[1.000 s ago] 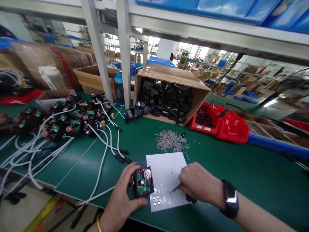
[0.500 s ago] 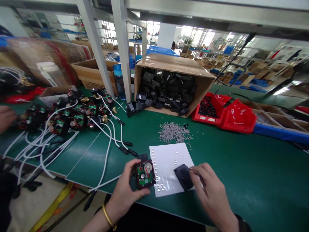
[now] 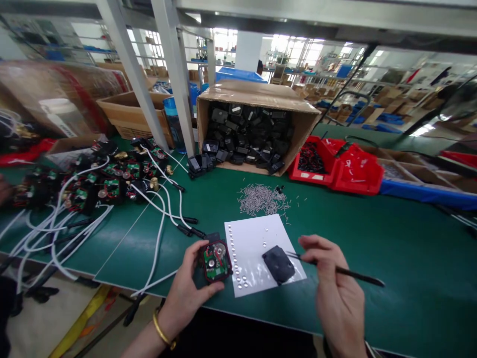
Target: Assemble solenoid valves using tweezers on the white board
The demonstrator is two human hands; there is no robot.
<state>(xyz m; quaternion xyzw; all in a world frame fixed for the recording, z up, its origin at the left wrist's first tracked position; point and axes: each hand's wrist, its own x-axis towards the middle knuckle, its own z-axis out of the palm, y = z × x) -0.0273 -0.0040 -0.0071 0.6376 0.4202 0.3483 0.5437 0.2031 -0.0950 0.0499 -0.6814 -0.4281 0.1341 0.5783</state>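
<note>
My left hand (image 3: 192,276) is closed around a small black housing with a green circuit board (image 3: 216,262), its open face turned up. Between the fingers of my right hand (image 3: 335,283) is a pair of dark tweezers (image 3: 357,275), whose tips point left toward a black cover (image 3: 279,264). The cover lies on a white sheet (image 3: 248,283); whether the tips touch it I cannot tell. Small clear round dots (image 3: 231,243) line the sheet's left edge, and a couple more sit near its middle.
Behind the sheet is a pile of small screws (image 3: 261,199). A cardboard box (image 3: 257,92) of black housings stands at the back, with red bins (image 3: 357,171) to its right. Wired units (image 3: 112,189) with white cables crowd the left. Another person's hand (image 3: 4,189) shows at the left edge.
My right hand has let go of the black cover, which now lies on the sheet. That hand has drawn back right, and the tweezers now show extended. My left hand still holds the housing.
</note>
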